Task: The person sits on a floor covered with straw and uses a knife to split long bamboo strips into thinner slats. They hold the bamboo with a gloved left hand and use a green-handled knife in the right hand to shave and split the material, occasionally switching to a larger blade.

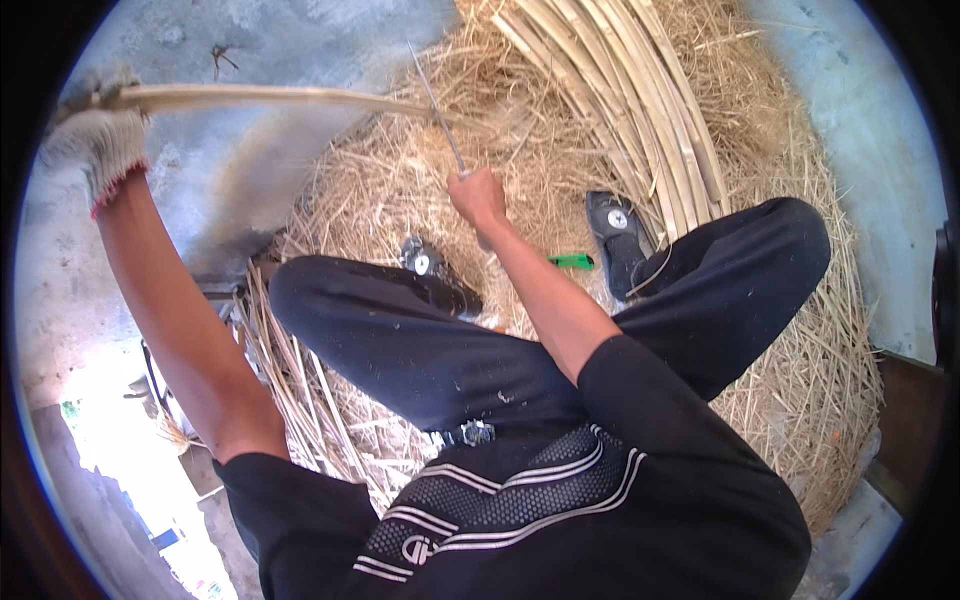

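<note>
At the upper left, my left hand (pixel 103 145), in a pale knitted glove with a red cuff edge, is closed on one end of a long split bamboo strip (pixel 260 96). The strip runs rightward, and its far end blurs into the shavings. My bare right hand (pixel 478 198) is closed around the handle of a knife (pixel 436 112); its narrow blade points up and slightly left. In the picture the blade crosses the strip near the far end, but whether it bites into the wood I cannot tell.
Curly shavings (pixel 780 400) cover the floor around my crossed legs. A bundle of split strips (pixel 640 100) lies at the upper right, beyond my shoe (pixel 612 235). A green-handled tool (pixel 571 262) lies between my feet. More thin strips (pixel 310 390) lie left of my legs.
</note>
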Demonstrator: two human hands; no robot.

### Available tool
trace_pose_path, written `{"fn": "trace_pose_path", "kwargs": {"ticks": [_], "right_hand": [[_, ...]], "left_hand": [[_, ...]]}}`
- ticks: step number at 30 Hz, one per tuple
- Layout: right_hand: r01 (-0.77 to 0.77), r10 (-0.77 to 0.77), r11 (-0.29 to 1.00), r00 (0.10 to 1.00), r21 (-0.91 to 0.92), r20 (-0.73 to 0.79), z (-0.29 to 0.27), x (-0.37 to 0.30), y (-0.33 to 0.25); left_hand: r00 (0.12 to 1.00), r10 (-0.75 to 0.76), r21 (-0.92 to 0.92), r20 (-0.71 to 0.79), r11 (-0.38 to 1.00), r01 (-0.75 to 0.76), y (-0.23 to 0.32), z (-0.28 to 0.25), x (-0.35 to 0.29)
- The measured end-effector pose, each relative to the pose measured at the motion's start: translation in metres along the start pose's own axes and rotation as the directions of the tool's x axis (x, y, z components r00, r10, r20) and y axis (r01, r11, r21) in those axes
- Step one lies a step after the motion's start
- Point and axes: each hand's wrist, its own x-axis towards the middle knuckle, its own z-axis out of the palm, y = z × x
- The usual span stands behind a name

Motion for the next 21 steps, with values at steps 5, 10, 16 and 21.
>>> {"fn": "trace_pose_path", "kwargs": {"ticks": [5, 10, 16, 21], "right_hand": [[-0.173, 0.158, 0.984, 0.953, 0.036, 0.259, -0.029, -0.022, -0.029], [-0.098, 0.109, 0.990, 0.988, -0.096, 0.112, -0.032, -0.006, -0.005], [-0.169, 0.181, 0.982, 0.964, -0.079, 0.195, -0.035, -0.021, -0.013], [-0.048, 0.077, 0.981, 0.986, -0.189, 0.151, -0.045, 0.006, 0.012]], "left_hand": [[0.992, -0.059, 0.081, -0.115, 0.994, 0.069, 0.009, -0.032, -0.014], [0.999, -0.048, -0.174, 0.017, 0.984, 0.051, 0.025, 0.034, -0.039], [0.953, -0.041, -0.335, 0.300, 0.931, 0.146, 0.015, -0.014, -0.006], [0.995, -0.063, -0.150, 0.080, 0.986, 0.075, 0.010, 0.004, -0.016]]}}
